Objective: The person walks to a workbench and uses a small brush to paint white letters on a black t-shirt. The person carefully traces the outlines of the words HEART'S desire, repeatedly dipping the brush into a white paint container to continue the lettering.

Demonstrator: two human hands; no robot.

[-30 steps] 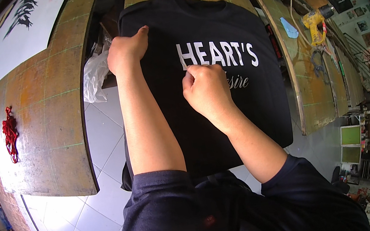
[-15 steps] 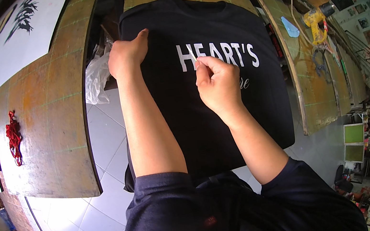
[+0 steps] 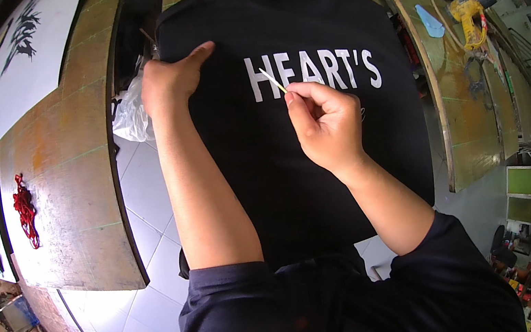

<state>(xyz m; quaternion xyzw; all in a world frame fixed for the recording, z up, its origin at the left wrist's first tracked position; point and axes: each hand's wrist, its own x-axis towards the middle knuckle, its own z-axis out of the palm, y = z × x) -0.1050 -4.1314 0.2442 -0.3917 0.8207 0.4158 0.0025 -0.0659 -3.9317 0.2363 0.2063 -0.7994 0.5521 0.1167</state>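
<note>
A black T-shirt lies spread flat in front of me, its neckline at the far end. Large white block lettering crosses its chest, and a smaller script line below is mostly covered by my right hand. Thumb and forefinger of that hand pinch a thin pale stick, yellowish near the fingers, its white tip over the first letters. At the shirt's far left edge is my left hand, gripping the edge. Its thumb rests on top of the fabric; the other fingers are hidden around the side.
Worn wooden boards stand on both sides, a left board carrying a red tangled cord. A yellow heat gun and a light-blue scrap lie on the right. A clear plastic bag hangs beside my left hand.
The view has shifted slightly. My right hand has moved a little right and lower against the lettering, and more of the stick shows. The left hand keeps its place at the shirt's edge.
</note>
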